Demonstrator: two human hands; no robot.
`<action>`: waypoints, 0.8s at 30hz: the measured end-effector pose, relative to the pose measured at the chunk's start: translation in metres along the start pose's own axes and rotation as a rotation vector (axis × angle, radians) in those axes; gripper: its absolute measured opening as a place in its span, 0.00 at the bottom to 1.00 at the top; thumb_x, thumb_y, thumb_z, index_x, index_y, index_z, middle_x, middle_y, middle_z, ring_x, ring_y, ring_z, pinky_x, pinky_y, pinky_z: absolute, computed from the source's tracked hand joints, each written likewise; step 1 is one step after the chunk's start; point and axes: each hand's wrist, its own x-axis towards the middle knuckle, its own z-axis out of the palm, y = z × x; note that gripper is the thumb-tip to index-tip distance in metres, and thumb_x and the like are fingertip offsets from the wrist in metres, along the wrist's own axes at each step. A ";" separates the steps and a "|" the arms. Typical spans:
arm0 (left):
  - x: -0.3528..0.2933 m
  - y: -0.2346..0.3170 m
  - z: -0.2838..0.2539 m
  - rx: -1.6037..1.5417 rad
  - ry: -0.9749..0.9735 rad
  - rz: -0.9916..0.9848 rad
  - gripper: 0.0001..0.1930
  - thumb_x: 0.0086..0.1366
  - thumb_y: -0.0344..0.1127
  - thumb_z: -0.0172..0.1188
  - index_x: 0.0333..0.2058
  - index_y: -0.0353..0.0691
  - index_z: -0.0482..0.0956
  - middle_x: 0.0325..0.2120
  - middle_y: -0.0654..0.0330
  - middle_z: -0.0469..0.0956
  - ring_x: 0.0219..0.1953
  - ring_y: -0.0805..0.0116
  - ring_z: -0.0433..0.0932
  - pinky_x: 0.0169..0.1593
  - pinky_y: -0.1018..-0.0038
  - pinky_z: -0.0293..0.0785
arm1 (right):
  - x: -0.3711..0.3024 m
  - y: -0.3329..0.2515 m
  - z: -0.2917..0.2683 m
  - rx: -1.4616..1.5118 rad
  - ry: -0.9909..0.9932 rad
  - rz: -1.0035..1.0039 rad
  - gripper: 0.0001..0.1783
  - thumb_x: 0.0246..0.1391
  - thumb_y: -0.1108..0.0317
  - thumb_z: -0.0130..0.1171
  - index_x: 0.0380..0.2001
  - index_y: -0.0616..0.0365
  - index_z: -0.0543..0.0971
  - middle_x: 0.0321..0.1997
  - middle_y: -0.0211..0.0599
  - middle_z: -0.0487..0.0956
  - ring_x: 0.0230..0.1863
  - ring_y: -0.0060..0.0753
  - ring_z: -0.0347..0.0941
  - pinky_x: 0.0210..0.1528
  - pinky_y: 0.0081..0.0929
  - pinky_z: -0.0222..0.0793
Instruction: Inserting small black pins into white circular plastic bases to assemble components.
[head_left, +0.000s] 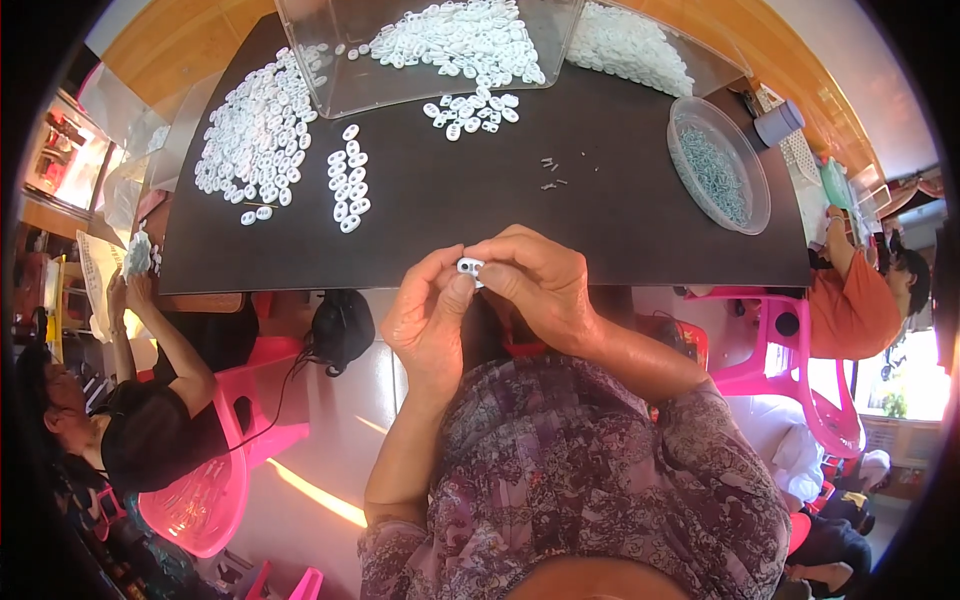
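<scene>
Just off the front edge of the dark table [430, 215], a small white oval plastic piece with two round openings [469, 267] is pinched between my two hands. The thumb and fingers of my left hand [427, 320] close on it from one side. From the other side my right hand [548, 292] grips it with thumb and forefinger. My fingers hide much of the piece. Similar white oval pieces [348, 180] lie in a short double row ahead and to the left. Several tiny metal pins [552, 175] are scattered beyond my right hand.
A large heap of white pieces [258, 130] covers the table's left. Clear bins [440, 104] of white parts stand at the back, with a small cluster [470, 117] before them. A round tub [757, 205] holds bluish metal bits. Co-workers sit left and right on pink chairs [235, 470].
</scene>
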 end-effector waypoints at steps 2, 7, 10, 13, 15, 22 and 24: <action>0.000 -0.002 -0.002 0.033 0.011 0.024 0.12 0.60 0.28 0.59 0.42 0.30 0.76 0.27 0.65 0.74 0.27 0.80 0.69 0.31 0.84 0.68 | 0.000 -0.002 0.000 -0.033 -0.040 0.034 0.10 0.47 0.80 0.59 0.36 0.62 0.77 0.27 0.31 0.72 0.27 0.20 0.68 0.29 0.19 0.65; -0.003 -0.008 -0.001 0.026 0.049 0.057 0.11 0.61 0.29 0.59 0.41 0.30 0.76 0.31 0.62 0.76 0.29 0.79 0.71 0.32 0.84 0.68 | -0.001 0.000 -0.001 -0.094 -0.072 -0.013 0.14 0.44 0.80 0.61 0.37 0.62 0.77 0.27 0.31 0.72 0.27 0.22 0.67 0.29 0.20 0.64; -0.004 -0.011 -0.003 0.020 0.049 0.067 0.11 0.61 0.30 0.59 0.41 0.31 0.77 0.33 0.62 0.76 0.30 0.79 0.71 0.32 0.84 0.69 | 0.000 0.005 0.002 -0.168 -0.050 -0.129 0.14 0.42 0.81 0.61 0.37 0.63 0.77 0.27 0.33 0.72 0.27 0.26 0.67 0.29 0.22 0.65; -0.006 -0.012 -0.002 0.052 0.057 0.095 0.11 0.61 0.30 0.58 0.41 0.31 0.77 0.32 0.63 0.75 0.31 0.79 0.71 0.33 0.84 0.69 | -0.001 0.006 0.002 -0.206 -0.025 -0.213 0.15 0.42 0.81 0.61 0.38 0.64 0.77 0.27 0.34 0.73 0.27 0.26 0.68 0.29 0.21 0.65; -0.007 -0.013 -0.002 0.124 0.062 0.130 0.11 0.62 0.30 0.57 0.41 0.31 0.77 0.31 0.64 0.73 0.29 0.80 0.69 0.32 0.84 0.67 | -0.001 0.006 0.003 -0.227 -0.017 -0.237 0.16 0.42 0.81 0.61 0.39 0.65 0.78 0.27 0.34 0.73 0.27 0.23 0.68 0.28 0.19 0.65; -0.005 -0.012 0.000 0.172 0.058 0.192 0.10 0.63 0.31 0.55 0.41 0.31 0.77 0.29 0.66 0.72 0.28 0.81 0.66 0.30 0.85 0.64 | -0.003 0.006 0.006 -0.263 0.012 -0.256 0.17 0.41 0.81 0.61 0.39 0.66 0.77 0.27 0.35 0.74 0.27 0.26 0.68 0.29 0.20 0.65; -0.005 -0.011 0.000 0.206 0.055 0.175 0.10 0.63 0.31 0.56 0.41 0.31 0.77 0.29 0.66 0.72 0.27 0.81 0.66 0.29 0.85 0.64 | -0.004 0.006 0.007 -0.261 0.017 -0.256 0.17 0.41 0.81 0.60 0.39 0.67 0.77 0.27 0.36 0.74 0.28 0.26 0.68 0.29 0.20 0.65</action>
